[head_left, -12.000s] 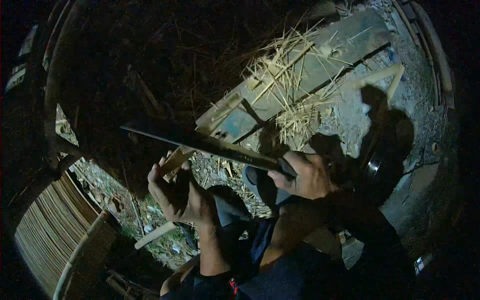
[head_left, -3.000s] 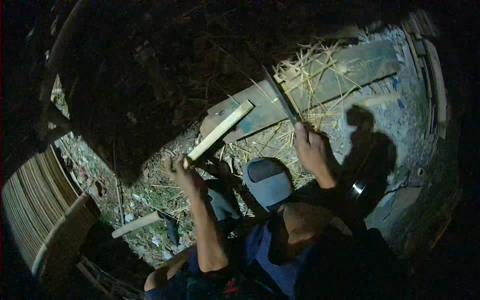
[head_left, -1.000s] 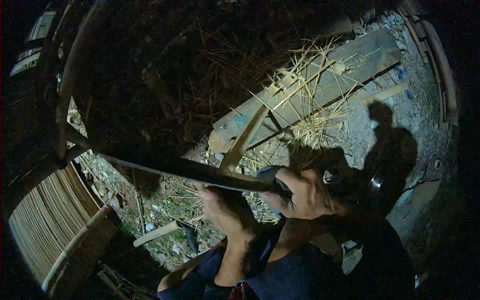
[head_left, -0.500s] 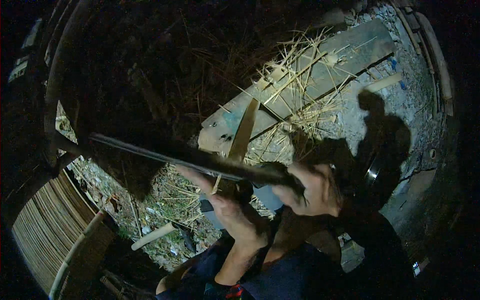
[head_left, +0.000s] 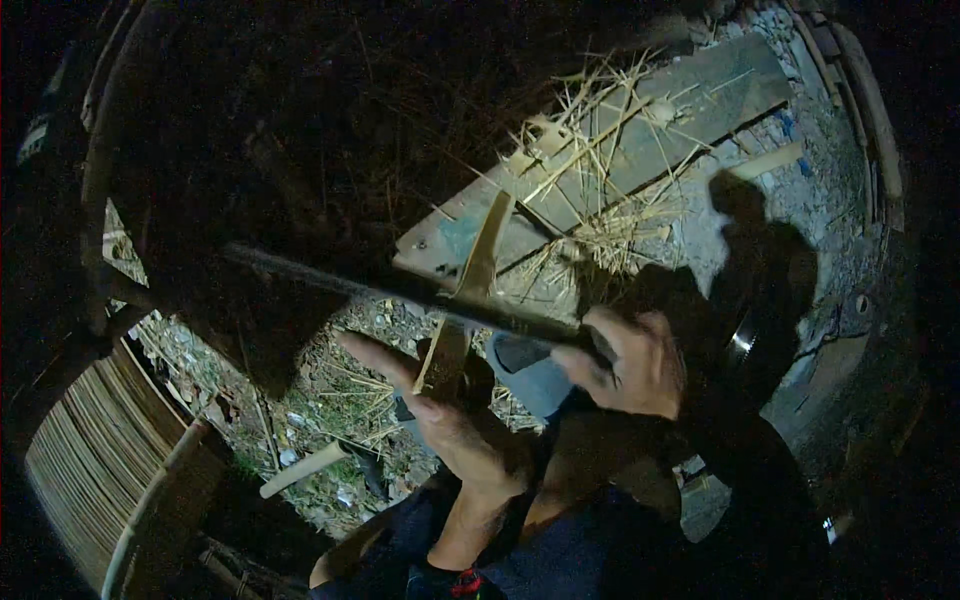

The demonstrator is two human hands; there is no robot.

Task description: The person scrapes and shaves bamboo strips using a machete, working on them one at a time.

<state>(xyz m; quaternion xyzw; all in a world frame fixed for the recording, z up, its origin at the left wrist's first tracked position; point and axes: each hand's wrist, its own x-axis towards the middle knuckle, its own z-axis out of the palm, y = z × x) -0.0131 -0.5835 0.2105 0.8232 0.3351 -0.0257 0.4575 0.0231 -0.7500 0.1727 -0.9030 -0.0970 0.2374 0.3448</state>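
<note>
Our left hand (head_left: pixel 450 430) holds the near end of the strip (head_left: pixel 482 256), which points toward the plank (head_left: pixel 690 130); our right hand (head_left: pixel 635 368) grips the knife (head_left: pixel 515 322). We judge the strip light, stiff, best held low.

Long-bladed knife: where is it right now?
In the head view, the long-bladed knife lies mostly left of centre, its handle in the right hand and its blade crossing the bamboo strip held in the left hand.

Head view, one: wide fisheye, left of a pair worn on the head; upright; looks down past the left hand (head_left: pixel 468 442) and right hand (head_left: pixel 638 366), both near the lens, toward the plank (head_left: pixel 722 95), farther off on the ground (head_left: pixel 835 200).
</note>
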